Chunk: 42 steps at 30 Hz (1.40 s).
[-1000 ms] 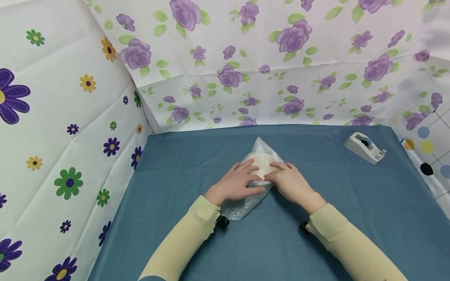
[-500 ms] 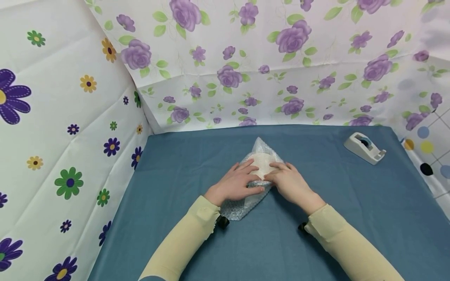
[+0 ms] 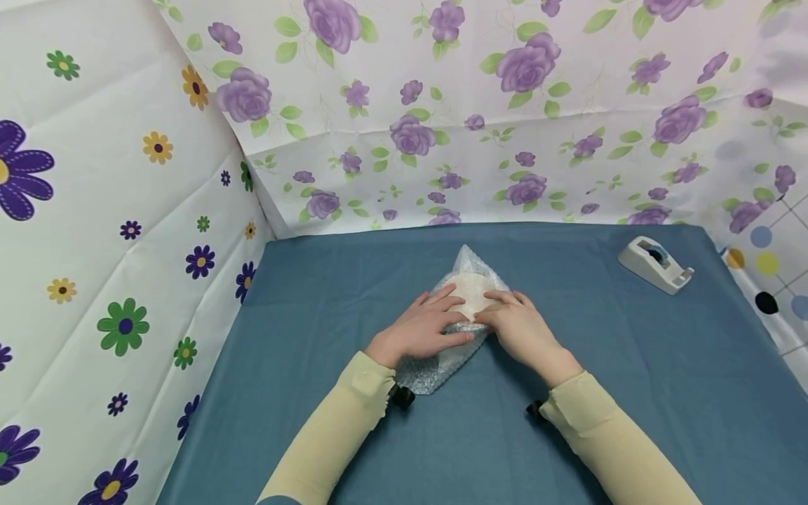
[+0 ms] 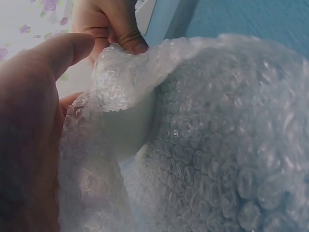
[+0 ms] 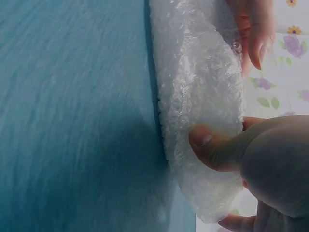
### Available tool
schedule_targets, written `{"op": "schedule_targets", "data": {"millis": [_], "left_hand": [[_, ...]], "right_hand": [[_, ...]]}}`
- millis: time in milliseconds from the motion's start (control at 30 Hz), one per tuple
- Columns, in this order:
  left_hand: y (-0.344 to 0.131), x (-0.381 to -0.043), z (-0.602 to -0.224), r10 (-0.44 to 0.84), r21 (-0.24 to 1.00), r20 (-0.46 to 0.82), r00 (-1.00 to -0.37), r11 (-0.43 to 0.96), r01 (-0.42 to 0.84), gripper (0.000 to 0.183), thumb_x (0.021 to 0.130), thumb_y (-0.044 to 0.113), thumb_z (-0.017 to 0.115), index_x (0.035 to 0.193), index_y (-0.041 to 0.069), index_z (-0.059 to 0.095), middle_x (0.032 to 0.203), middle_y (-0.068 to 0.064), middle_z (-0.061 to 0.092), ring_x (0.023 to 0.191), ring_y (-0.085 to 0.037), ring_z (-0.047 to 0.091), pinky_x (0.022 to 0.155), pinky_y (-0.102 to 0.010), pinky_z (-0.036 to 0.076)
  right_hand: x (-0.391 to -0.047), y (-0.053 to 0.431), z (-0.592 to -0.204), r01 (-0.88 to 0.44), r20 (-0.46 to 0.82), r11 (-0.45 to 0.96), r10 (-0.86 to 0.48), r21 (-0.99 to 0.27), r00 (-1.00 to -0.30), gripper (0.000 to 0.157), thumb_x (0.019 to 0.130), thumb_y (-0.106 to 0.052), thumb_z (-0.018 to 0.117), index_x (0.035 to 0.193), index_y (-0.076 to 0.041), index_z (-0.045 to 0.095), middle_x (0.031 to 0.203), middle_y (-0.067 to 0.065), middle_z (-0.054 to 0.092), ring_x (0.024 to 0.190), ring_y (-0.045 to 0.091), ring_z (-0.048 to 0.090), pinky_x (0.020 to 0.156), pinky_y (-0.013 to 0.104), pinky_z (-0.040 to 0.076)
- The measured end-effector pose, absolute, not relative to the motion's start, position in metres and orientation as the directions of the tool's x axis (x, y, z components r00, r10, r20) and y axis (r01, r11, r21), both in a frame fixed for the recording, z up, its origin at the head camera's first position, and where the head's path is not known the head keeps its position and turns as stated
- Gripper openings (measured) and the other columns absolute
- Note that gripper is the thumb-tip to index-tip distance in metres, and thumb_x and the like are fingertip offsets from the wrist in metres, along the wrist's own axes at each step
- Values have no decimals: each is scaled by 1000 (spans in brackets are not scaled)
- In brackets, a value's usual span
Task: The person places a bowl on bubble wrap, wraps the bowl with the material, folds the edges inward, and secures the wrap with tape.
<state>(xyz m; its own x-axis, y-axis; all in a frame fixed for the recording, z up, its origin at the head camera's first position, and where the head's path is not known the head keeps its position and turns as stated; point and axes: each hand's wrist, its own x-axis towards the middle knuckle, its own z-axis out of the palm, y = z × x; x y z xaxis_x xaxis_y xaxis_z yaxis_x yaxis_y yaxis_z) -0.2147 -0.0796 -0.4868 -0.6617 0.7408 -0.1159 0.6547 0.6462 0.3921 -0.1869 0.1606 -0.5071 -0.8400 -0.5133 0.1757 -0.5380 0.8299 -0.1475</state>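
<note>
A round, off-white object (image 3: 470, 289) lies in a sheet of clear bubble wrap (image 3: 432, 375) on the blue cloth, with one wrap corner pointing away from me. Its smooth curved side shows under the wrap in the left wrist view; its exact kind is unclear. My left hand (image 3: 421, 330) rests with spread fingers on the object and wrap, its thumb extended off the wrap. With my right hand (image 3: 520, 333) I hold the wrapped right side; in the right wrist view the thumb (image 5: 210, 147) presses the bubble wrap (image 5: 203, 82) while fingers lie beyond its far edge.
A white tape dispenser (image 3: 656, 265) stands at the back right of the blue cloth (image 3: 328, 301). Behind the table hangs a purple-flowered sheet (image 3: 442, 175), and a daisy-printed sheet (image 3: 95, 245) covers the left side. Black devices (image 3: 402, 398) sit under both wrists.
My right wrist and forearm have shifted slightly to the left. Both hands stay on the wrapped object, which has not visibly moved.
</note>
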Motion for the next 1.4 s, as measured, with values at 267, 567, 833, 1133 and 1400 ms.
{"op": "schedule_targets", "data": {"millis": [267, 567, 833, 1133, 1400], "left_hand": [[-82, -218, -488, 743, 409, -130, -657, 644, 647, 50, 111, 57, 49, 146, 26, 68, 171, 1, 38, 165, -14, 2, 130, -60, 13], [-80, -219, -487, 751, 413, -132, -647, 635, 653, 50, 111, 58, 49, 147, 27, 67, 172, 2, 37, 165, -12, 0, 130, -59, 12], [-84, -219, -489, 757, 411, -120, -642, 627, 662, 49, 111, 56, 51, 147, 27, 67, 171, 1, 38, 165, -14, 1, 130, -58, 13], [-91, -216, -484, 777, 460, -72, -625, 582, 670, 46, 112, 50, 54, 145, 21, 68, 172, -3, 37, 165, -18, 4, 132, -53, 8], [-130, -198, -481, 608, 642, 21, -794, 601, 477, 50, 114, 43, 53, 152, 12, 60, 167, -10, 43, 155, -30, 39, 122, -54, 37]], "right_hand": [[-183, 159, -511, -539, 223, 824, -501, -173, -836, 33, 94, 5, 78, 118, -16, 84, 119, 3, 80, 144, 34, 52, 117, 70, 35], [-180, 162, -518, -529, 249, 815, -476, -235, -844, 32, 96, 5, 76, 118, -16, 84, 119, 4, 79, 146, 33, 50, 120, 71, 30], [-181, 160, -518, -536, 253, 810, -482, -236, -839, 32, 95, 6, 77, 117, -17, 84, 119, 3, 79, 146, 33, 50, 120, 71, 30], [-180, 160, -516, -533, 246, 814, -481, -233, -842, 30, 96, 4, 77, 118, -16, 83, 119, 4, 79, 146, 33, 51, 120, 71, 30], [-181, 160, -518, -519, 243, 820, -467, -242, -850, 30, 95, 2, 78, 118, -16, 84, 118, 3, 79, 144, 32, 52, 120, 68, 31]]}}
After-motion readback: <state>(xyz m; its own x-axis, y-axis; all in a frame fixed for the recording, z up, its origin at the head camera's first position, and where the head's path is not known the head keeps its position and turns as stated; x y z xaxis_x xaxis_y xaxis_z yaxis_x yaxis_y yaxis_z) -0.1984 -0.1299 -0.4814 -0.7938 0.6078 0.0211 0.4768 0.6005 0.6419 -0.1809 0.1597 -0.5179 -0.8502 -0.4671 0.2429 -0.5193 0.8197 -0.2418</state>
